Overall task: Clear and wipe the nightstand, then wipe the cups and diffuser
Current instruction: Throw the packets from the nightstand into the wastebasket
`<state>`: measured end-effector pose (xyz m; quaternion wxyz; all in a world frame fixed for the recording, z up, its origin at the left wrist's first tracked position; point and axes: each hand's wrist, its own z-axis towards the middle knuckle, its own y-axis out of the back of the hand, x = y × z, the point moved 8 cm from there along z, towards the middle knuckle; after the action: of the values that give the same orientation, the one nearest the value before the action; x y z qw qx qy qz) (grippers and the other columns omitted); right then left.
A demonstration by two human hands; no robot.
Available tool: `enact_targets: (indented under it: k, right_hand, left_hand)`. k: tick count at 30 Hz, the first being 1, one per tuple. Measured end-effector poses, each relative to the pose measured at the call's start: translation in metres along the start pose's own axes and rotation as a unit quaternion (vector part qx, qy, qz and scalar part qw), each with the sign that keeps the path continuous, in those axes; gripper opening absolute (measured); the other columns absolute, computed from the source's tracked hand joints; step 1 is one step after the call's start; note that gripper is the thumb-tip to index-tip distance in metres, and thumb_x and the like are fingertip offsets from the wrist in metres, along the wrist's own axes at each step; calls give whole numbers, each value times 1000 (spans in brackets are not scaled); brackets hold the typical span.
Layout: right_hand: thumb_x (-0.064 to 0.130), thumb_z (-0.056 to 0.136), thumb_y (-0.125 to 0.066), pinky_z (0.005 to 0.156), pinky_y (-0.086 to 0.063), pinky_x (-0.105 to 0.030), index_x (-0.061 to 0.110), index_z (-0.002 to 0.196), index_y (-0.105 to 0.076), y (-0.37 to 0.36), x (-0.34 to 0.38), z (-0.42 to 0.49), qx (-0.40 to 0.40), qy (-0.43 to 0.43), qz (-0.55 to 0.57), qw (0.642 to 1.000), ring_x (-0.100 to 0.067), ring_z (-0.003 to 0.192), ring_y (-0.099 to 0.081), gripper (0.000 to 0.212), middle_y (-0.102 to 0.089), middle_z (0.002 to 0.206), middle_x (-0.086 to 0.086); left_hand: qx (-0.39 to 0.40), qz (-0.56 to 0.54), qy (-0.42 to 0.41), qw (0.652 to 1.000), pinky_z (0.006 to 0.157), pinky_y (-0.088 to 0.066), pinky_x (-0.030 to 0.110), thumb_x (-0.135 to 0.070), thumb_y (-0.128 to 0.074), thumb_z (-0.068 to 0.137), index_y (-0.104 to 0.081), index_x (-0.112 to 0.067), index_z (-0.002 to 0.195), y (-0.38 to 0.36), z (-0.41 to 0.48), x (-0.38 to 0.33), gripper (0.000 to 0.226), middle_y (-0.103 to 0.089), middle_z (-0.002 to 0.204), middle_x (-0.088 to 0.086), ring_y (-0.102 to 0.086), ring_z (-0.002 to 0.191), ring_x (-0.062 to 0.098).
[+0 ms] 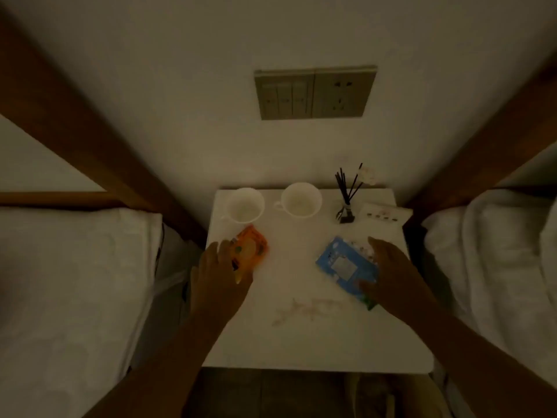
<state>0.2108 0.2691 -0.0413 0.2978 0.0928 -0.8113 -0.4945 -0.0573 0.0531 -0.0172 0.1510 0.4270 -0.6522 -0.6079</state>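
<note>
Both hands are down on the white nightstand [301, 342], one on each packet. With my left hand [221, 276] I have the fingers loosely spread over the near left end of an orange packet [251, 248]; the thumb lies along its near edge, and I cannot tell whether I am gripping it or only resting on it. With my right hand [394, 279] I cover the right side of a blue packet [343, 263], fingers at its far right corner and thumb at its near edge, so the hand is open around it rather than closed; a bit of green shows under the thumb.

Along the far edge of the nightstand stand two white cups. One cup [244, 205] is at the far left, just beyond the orange packet, and the other cup [301, 200] is near the middle, its handle pointing left. Right of them is the reed diffuser [346, 203], dark sticks fanning up from a small bottle. A small white card [382, 214] lies just right of it at the far right corner.

Faint reddish smears [304, 310] mark the tabletop between my wrists, towards the near side.

White bedding lies on either side: a bed [69, 282] on the left and a rumpled duvet [494, 254] on the right. On the wall beyond, a switch and socket panel [315, 93] hangs above the nightstand.
</note>
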Motion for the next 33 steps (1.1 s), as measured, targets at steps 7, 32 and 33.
enact_targets:
  k: [7,32,33]
  right_hand:
    - [59,77,-68,117,-17,-48,19,154,-11,-9,-20,12,-5,-15,-89,996,-27,145,-22,103,-24,158,-8]
    - [22,98,-52,45,-40,-8,21,76,-45,16,-28,-71,-150,-100,247,952,2,56,-53,22,-51,68,5]
    - [19,96,-53,46,-39,-7,23,75,-46,16,-29,-81,-144,-98,263,949,4,53,-51,23,-51,66,6]
  left_hand:
    - [-6,47,11,999,98,-42,58,-48,-57,89,-30,-8,144,-19,31,11,73,-45,138,18,-45,125,38]
    - [121,-505,109,847,65,-57,32,-6,-62,89,-69,-22,85,-48,-84,-112,18,-73,81,4,-68,74,18]
    - [120,-507,103,847,60,-57,28,-4,-64,88,-67,-22,86,-50,-90,-120,18,-72,82,3,-69,72,16]
